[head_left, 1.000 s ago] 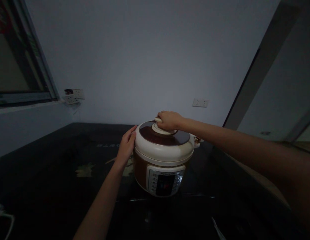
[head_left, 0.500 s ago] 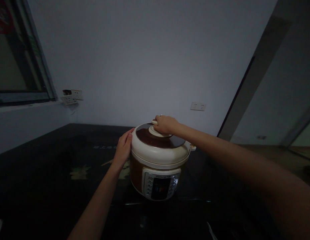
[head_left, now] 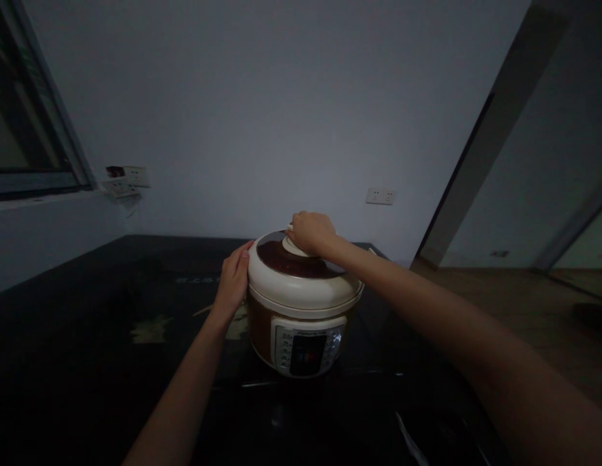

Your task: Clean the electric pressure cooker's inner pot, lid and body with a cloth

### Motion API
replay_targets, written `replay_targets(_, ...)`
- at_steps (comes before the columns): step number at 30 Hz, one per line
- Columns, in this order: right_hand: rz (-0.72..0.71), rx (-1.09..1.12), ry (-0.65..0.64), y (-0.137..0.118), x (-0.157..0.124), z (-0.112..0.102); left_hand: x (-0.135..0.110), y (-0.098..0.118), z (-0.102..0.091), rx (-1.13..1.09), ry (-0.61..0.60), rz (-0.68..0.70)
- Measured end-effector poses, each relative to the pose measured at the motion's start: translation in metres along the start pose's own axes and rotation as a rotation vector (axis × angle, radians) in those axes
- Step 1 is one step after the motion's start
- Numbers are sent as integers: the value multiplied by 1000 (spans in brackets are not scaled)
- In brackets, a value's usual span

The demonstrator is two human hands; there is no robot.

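Note:
A white and brown electric pressure cooker (head_left: pixel 262 323) stands upright on a dark glossy tabletop, its control panel (head_left: pixel 308 349) facing me. Its white lid (head_left: pixel 301 291) has a dark brown centre and sits on the body. My right hand (head_left: pixel 313 233) is closed around the lid's pale knob handle (head_left: pixel 292 247), mostly covering it. Against the left side of the lid rim rests my left hand (head_left: pixel 234 275), its fingers stretched out along the rim and the thumb near them. My right forearm hides part of the cooker's right side.
The dark table (head_left: pixel 175 414) carries a leaf pattern (head_left: pixel 150 330). Behind it rises a pale wall with a socket plate (head_left: pixel 380 196) and loose sockets (head_left: pixel 123 184) at left. A window (head_left: pixel 29 116) is upper left. A thin pale object (head_left: pixel 410 440) lies near the front edge.
My right hand has turned on the knob, knuckles now higher. The small tab at the lid's right has shifted toward the back. My left hand stays against the rim; the view moved slightly.

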State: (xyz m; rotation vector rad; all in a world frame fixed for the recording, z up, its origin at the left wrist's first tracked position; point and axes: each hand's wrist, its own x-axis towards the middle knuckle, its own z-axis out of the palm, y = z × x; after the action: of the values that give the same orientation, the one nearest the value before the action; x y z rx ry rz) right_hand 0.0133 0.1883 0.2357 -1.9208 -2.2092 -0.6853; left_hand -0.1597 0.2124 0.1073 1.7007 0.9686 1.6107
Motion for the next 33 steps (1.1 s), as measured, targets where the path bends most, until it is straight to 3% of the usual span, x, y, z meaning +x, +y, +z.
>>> replay_targets(9,-88,-14,10,7,-2,0,-3,3,-2,106,-10,36)
replay_targets(33,-273,-21,29,22,0,4,-2,4,-1,128,-3,32)
